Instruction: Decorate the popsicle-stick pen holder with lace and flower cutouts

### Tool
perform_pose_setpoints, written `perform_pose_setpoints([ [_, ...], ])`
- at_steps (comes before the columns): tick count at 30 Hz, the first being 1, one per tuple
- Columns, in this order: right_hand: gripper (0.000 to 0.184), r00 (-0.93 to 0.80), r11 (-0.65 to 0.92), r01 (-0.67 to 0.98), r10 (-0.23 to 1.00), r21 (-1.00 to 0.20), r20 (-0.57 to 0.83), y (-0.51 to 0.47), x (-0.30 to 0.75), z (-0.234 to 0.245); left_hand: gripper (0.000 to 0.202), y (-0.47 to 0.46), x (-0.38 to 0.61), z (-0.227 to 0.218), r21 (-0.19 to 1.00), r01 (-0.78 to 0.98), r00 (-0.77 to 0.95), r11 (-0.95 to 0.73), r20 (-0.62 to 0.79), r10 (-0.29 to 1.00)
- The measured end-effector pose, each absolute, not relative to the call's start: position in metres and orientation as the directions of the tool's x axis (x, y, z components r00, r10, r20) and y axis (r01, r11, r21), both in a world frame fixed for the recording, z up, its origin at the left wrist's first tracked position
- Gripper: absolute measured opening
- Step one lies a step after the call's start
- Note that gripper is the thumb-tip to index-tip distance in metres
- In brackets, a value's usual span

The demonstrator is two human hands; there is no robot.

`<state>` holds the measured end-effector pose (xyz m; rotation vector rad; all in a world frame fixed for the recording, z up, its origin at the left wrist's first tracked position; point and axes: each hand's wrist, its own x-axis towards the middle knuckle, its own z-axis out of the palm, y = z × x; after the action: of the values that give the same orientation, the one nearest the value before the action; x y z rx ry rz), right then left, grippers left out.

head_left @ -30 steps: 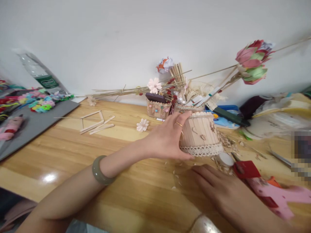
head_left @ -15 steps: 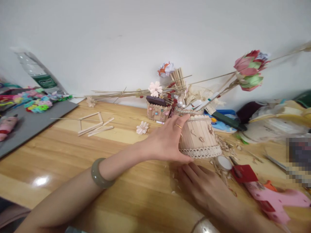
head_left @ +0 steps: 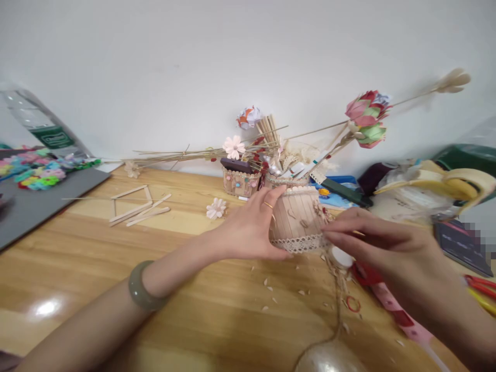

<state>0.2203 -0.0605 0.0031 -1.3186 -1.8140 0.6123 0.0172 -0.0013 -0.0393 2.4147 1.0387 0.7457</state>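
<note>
A flared pot made of wooden craft sticks [head_left: 300,209] stands on the table, with a band of white lace [head_left: 300,244] round its lower edge and small twig-like bits on its front. My left hand [head_left: 248,225] curls round its left side, thumb low by the lace and fingers at the upper rim. At the pot's right side, my right hand [head_left: 382,248] is closed in a pinch, thumb and forefinger close to the lace end and small reddish trimmings. Whatever those fingertips hold is too small to make out.
A pink glue gun [head_left: 405,312] lies under my right forearm, by a white round lid [head_left: 341,257] and wood scraps. Twine runs to a ball [head_left: 329,356] at the front edge. Behind are a small stick box [head_left: 240,182] and paper flowers [head_left: 368,116]; a bottle [head_left: 52,137] stands left.
My right hand has risen from the tabletop in front of the pot to its right side. My left hand keeps its hold. The view has swung a little to the right.
</note>
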Motion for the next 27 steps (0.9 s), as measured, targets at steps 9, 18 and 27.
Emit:
perform_pose_setpoints([
  [9,0.012,-0.035,0.232,0.446,0.97,-0.865,0.242,-0.043,0.215,-0.014,0.106,-0.001,0.017,-0.04,0.559,0.527,0.585,-0.64,0.307,0.751],
  [18,0.014,0.068,0.232,0.372,0.959,-0.899,0.276,-0.045,0.207,-0.021,0.107,-0.002,0.017,-0.038,0.545,0.57,0.579,-0.616,0.266,0.771],
  [27,0.013,0.057,0.347,0.455,0.908,-0.82,0.415,-0.047,0.208,-0.026,0.106,-0.003,0.017,-0.039,0.548,0.553,0.584,-0.627,0.282,0.761],
])
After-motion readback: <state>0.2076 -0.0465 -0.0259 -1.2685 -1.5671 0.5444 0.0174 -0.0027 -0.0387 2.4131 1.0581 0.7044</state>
